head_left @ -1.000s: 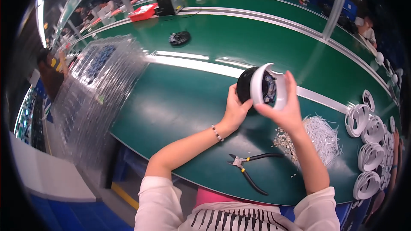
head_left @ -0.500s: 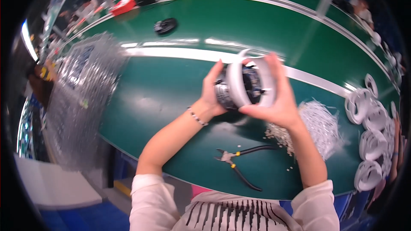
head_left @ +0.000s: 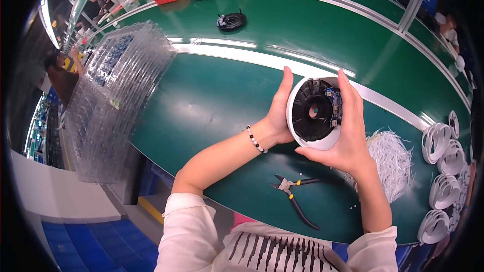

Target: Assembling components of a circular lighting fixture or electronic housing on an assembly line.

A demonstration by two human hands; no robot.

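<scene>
Both my hands hold a round device housing above the green worktable. Its white ring-shaped shell (head_left: pixel 320 144) surrounds a black ribbed inner part (head_left: pixel 305 116) with a hole in the middle. On its right side shows a blue circuit board (head_left: pixel 333 99). My left hand (head_left: pixel 279 119) grips the left side, thumb raised and fingers hidden behind the shell. My right hand (head_left: pixel 351 138) wraps the right rim, thumb along the lower edge. Below the hands, side cutters (head_left: pixel 287 184) with black handles and yellow bands lie spread on the table.
Shredded white strips (head_left: pixel 390 166) are heaped right of my right forearm. Stacked white rings (head_left: pixel 444 191) line the right edge. Clear plastic trays (head_left: pixel 113 106) pile up at left. Beyond, a conveyor belt (head_left: pixel 302 25) carries another black round part (head_left: pixel 233 21). A co-worker (head_left: pixel 63 78) is far left.
The housing has turned so its black inside now faces me, and sits further right in the view. My hands have moved with it, still on both sides. The whole view has shifted.
</scene>
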